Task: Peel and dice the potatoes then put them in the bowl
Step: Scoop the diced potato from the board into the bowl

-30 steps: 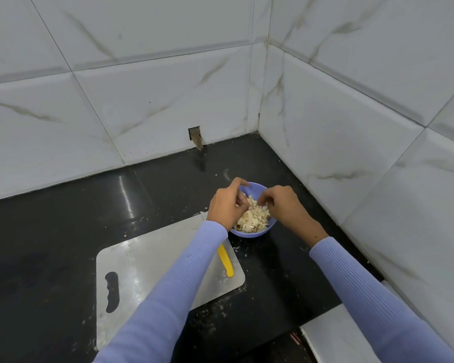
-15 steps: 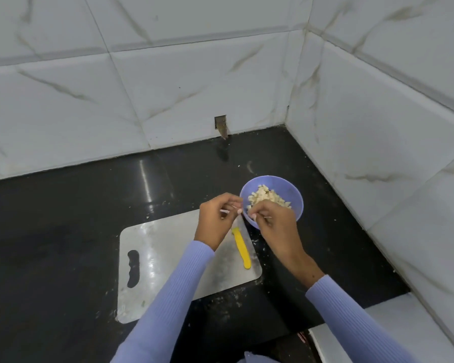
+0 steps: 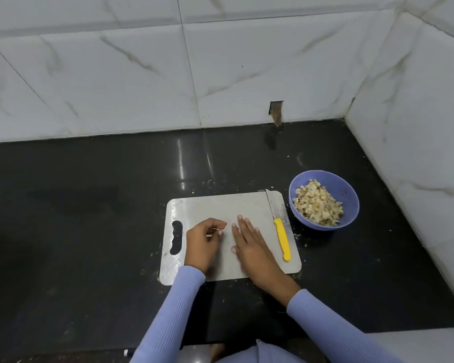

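Note:
A purple bowl (image 3: 345,189) sits on the black counter to the right of the board, with diced potato (image 3: 317,203) heaped inside it. The white cutting board (image 3: 215,206) lies in the middle. A yellow-handled knife (image 3: 282,238) rests along the board's right side, blade pointing away from me. My left hand (image 3: 203,244) is over the board's left part, its fingers curled, and it pinches a thin pale sliver at the fingertips. My right hand (image 3: 249,242) lies flat on the board with straight fingers, left of the knife.
The black counter (image 3: 89,205) meets white marble-tiled walls at the back and right. Small potato crumbs are scattered around the board and bowl. A small notch in the tile (image 3: 276,112) sits at the back wall's base. The counter's front edge runs below my arms.
Both hands left the bowl and moved left and toward me onto the cutting board. The right hand opened flat. The view shifted, so bowl and board now appear further right.

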A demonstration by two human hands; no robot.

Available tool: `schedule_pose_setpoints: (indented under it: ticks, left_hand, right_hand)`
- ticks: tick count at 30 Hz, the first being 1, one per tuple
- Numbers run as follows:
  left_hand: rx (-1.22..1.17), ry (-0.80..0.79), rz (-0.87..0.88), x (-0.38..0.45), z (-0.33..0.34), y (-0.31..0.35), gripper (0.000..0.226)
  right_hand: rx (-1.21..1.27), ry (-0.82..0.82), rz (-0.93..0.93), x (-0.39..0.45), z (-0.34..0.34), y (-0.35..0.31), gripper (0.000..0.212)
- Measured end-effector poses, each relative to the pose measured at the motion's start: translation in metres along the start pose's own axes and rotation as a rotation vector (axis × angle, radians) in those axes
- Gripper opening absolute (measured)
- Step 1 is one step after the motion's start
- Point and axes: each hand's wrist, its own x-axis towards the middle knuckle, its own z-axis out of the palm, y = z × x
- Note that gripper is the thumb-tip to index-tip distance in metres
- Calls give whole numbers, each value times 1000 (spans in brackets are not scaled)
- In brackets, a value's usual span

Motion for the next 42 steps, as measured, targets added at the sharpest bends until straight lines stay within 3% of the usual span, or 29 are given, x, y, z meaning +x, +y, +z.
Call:
schedule_pose_setpoints:
  ticks: [6, 11, 13, 16, 19, 22, 26, 30, 38, 42]
  left_hand:
    - [29, -55, 11, 2, 7, 3, 27]
    - [49, -114, 53, 4, 15, 10, 25]
    - [54, -129, 62, 5, 18, 12, 24]
    - [68, -153, 79, 7, 24, 15, 24]
    - [81, -172, 75, 9, 28, 17, 25]
    - [113, -200, 63, 10, 31, 17, 27]
    - [128, -219, 54, 12, 34, 18, 27]
    - [133, -217, 53, 12, 36, 20, 24]
    - [117, -257, 53, 11, 39, 24, 24]
    - [156, -322, 92, 12, 48, 30, 32]
  right_hand:
    - [29, 202, 59, -14, -9, 13, 25]
    - [-155, 226, 263, -3, -28, 17, 43]
    - [-258, 283, 260, -6, -29, 16, 47]
    - [-231, 245, 247, -14, -28, 11, 48]
    - [-121, 222, 231, -10, -27, 14, 27]
    - [-45, 177, 231, -7, -27, 18, 26]
    - [-90, 102, 270, -1, -41, 17, 30]
    - [-167, 92, 304, 8, -51, 12, 22]
    - [524, 349, 361, 0, -88, 27, 10]
    - [535, 511, 424, -16, -126, 43, 11]
